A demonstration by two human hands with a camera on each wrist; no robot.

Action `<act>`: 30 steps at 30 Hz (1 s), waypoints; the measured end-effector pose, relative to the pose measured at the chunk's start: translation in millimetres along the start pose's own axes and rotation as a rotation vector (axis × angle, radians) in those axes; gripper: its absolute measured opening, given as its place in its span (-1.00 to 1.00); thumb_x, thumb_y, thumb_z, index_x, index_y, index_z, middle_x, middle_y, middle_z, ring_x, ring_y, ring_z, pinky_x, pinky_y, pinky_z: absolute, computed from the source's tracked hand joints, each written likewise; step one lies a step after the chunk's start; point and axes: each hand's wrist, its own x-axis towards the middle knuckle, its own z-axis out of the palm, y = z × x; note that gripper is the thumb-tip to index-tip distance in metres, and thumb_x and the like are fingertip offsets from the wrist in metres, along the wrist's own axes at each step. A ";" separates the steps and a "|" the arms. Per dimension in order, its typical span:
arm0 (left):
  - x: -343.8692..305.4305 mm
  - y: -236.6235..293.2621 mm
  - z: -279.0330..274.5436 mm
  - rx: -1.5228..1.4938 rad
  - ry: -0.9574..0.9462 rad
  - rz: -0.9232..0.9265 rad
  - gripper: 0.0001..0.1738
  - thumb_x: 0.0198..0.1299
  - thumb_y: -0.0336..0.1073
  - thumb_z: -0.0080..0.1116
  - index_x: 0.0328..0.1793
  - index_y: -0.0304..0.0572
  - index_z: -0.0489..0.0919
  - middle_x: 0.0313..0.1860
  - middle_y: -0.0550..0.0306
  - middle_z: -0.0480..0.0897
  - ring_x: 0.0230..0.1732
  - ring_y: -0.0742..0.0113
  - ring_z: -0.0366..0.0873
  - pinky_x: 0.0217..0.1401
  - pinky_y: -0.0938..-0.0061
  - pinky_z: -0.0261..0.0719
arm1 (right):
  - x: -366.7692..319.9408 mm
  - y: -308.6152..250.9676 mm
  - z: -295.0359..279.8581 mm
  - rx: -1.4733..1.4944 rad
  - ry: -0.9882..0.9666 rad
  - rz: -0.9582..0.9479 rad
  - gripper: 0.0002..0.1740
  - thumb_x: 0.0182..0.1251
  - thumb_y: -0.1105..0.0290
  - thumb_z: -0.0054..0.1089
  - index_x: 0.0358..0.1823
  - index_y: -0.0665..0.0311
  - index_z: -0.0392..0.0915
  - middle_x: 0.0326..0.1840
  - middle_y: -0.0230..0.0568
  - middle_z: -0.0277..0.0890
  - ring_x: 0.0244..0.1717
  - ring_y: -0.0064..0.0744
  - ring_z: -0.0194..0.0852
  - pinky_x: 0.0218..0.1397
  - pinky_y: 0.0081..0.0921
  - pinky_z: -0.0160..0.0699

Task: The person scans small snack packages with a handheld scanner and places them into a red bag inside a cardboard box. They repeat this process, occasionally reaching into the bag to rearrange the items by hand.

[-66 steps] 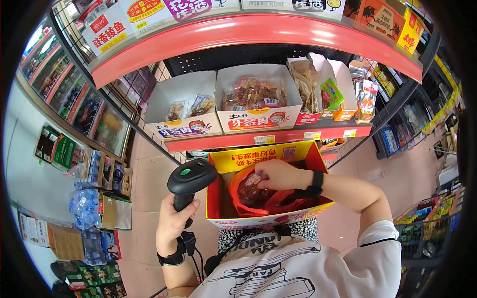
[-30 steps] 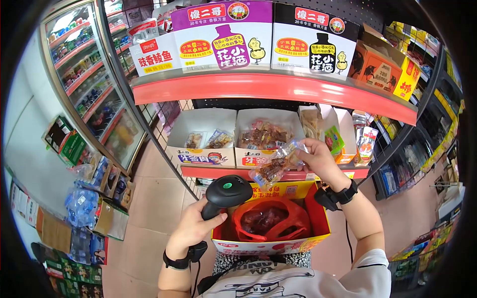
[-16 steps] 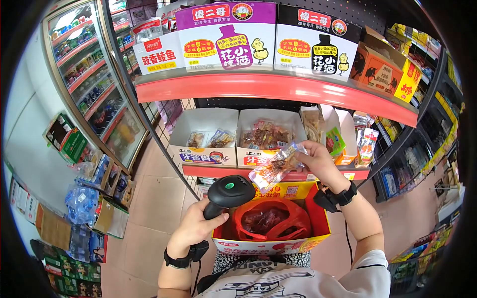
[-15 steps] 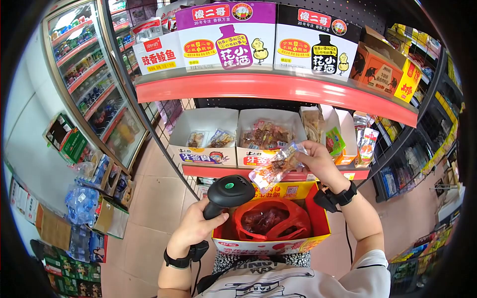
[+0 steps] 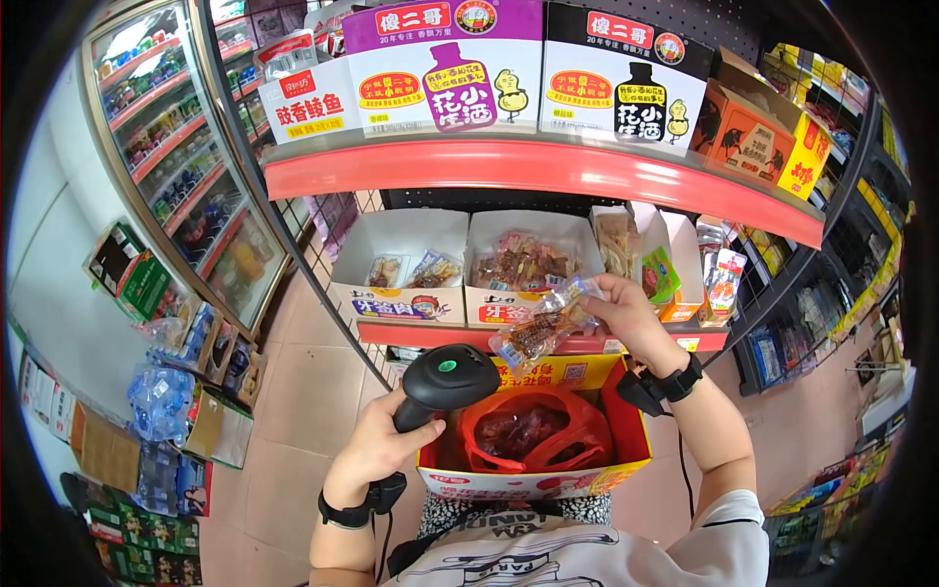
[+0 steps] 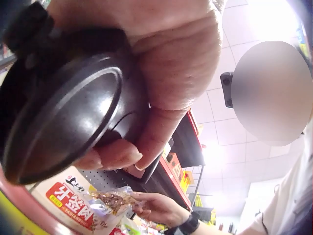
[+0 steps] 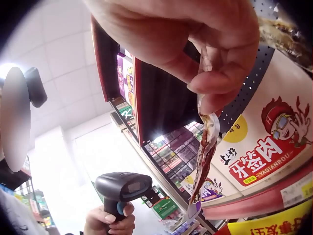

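My left hand (image 5: 380, 436) grips a black handheld scanner (image 5: 448, 380) by its handle, the head raised toward the shelf. Between the thumb and fingers of my right hand (image 5: 626, 311) a clear snack packet (image 5: 548, 328) is pinched at its upper end and hangs down to the left. The right wrist view shows that packet (image 7: 206, 156) edge-on. Below both hands a red plastic bag (image 5: 587, 430) with dark red packets inside sits in a yellow and red box (image 5: 634, 452). Behind the packet stands a white carton (image 5: 489, 311) of similar packets.
Another white carton (image 5: 396, 305) and narrower snack boxes share the lower shelf (image 5: 411, 336). Above juts a red-edged upper shelf (image 5: 548, 168) with large cartons. A glass-door fridge (image 5: 171, 147) stands at the left, and bundled bottles (image 5: 161, 401) lie on the left side.
The right hand has come up from the red bag and now holds a packet before the shelf. The scanner has moved right, beside the packet. Over the last half second the hands barely moved; the packet turned slightly.
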 end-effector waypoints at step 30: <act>-4.0 -21.1 -14.0 -0.026 0.026 -0.067 -0.74 0.04 -0.38 0.25 -0.15 -0.28 0.51 -0.51 0.31 0.46 -0.49 0.58 0.33 -0.44 0.62 0.31 | 27.0 -32.8 22.8 0.131 0.054 -0.169 -0.74 0.35 0.42 -0.02 0.01 0.37 0.37 -0.33 -0.20 0.58 -0.54 -0.53 0.54 -0.60 -0.67 0.49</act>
